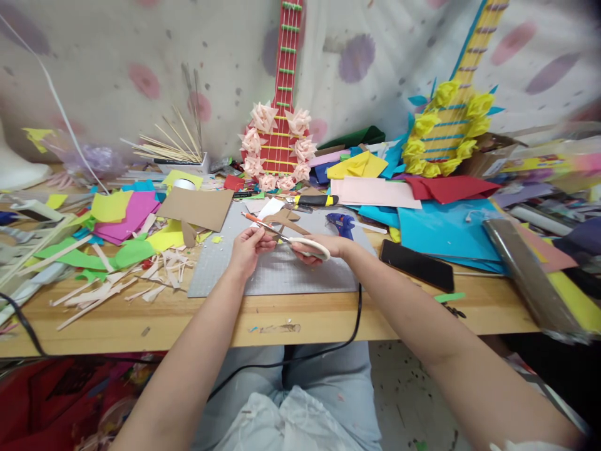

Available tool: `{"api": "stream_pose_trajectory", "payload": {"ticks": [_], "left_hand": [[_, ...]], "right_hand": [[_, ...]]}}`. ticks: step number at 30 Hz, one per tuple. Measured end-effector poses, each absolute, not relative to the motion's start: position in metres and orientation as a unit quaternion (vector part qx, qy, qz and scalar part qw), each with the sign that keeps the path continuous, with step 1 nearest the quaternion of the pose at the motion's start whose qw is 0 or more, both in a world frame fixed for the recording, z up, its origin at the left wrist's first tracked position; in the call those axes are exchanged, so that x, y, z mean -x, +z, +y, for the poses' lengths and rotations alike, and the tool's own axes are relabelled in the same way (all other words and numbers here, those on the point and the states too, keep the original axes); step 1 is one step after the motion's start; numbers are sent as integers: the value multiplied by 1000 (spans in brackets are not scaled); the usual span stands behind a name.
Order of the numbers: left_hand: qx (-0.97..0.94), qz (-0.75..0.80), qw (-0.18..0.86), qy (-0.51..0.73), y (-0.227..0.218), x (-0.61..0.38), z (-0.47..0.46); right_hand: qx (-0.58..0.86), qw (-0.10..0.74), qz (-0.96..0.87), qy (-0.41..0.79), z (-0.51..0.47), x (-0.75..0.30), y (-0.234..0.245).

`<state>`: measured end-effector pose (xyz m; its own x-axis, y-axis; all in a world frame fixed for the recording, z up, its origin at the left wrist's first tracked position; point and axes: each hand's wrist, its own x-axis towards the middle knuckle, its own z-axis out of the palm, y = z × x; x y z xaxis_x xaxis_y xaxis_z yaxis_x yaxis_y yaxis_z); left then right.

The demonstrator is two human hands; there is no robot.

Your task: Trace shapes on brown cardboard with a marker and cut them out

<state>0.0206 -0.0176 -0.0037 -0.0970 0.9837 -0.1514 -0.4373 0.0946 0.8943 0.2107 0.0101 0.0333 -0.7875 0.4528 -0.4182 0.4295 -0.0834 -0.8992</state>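
Note:
My right hand [323, 245] is closed round the cream handle of a pair of scissors [307, 245], whose blades reach left with an orange tip. My left hand [248, 247] pinches a small piece of brown cardboard [284, 220] at the blades. Both hands hover over a grey cutting mat [277, 275] on the wooden table [328, 313].
A blue glue gun [340, 223], a yellow-black utility knife [312, 200] and a cardboard sheet [197, 208] lie behind the mat. A black phone [417, 264] rests to the right. Coloured paper, strips and scraps cover both sides. Two paper guitars [282, 125] lean on the back wall.

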Motion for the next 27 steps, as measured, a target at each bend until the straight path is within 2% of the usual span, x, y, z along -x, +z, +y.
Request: {"api": "stream_pose_trajectory", "payload": {"ticks": [12,27], "left_hand": [[-280,435,600,610,1,-23,-19],[-229,426,622,616,1,-31,-20]], "right_hand": [[310,16,-665,679,14,-209,27],[358,13,-659,662,5,-207,33]]}}
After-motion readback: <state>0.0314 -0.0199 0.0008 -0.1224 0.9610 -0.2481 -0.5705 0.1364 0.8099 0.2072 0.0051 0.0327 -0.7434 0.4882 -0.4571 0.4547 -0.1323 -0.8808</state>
